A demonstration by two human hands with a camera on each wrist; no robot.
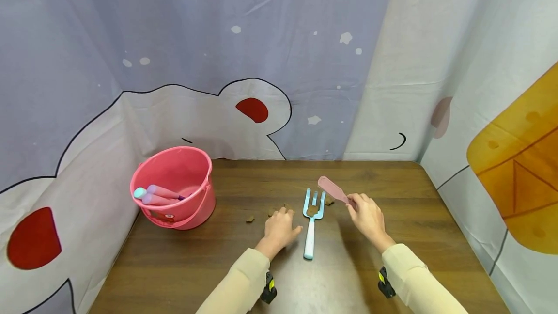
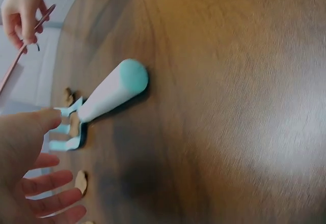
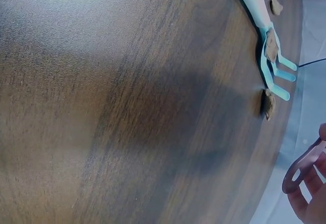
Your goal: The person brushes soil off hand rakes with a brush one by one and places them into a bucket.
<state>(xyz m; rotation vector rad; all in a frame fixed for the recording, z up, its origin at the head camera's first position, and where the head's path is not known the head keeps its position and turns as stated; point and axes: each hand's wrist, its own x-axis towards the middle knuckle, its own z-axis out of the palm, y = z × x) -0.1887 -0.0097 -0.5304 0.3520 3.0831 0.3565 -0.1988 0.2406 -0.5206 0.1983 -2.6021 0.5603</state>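
Note:
My right hand pinches the handle of a flat pink brush, raised above the table to the right of a toy garden fork. A hole shows in the handle's end in the right wrist view. The fork, with blue tines and a white handle, lies between my hands, tines away from me. On its base sits a brown lump. My left hand hovers left of the fork, fingers spread and holding nothing. Brown pieces lie near its fingertips; another lump lies beside the tines.
A pink bucket stands at the left, with several pastel-handled tools leaning inside. One small brown piece lies between bucket and left hand. Printed curtains border the back and sides of the wooden table.

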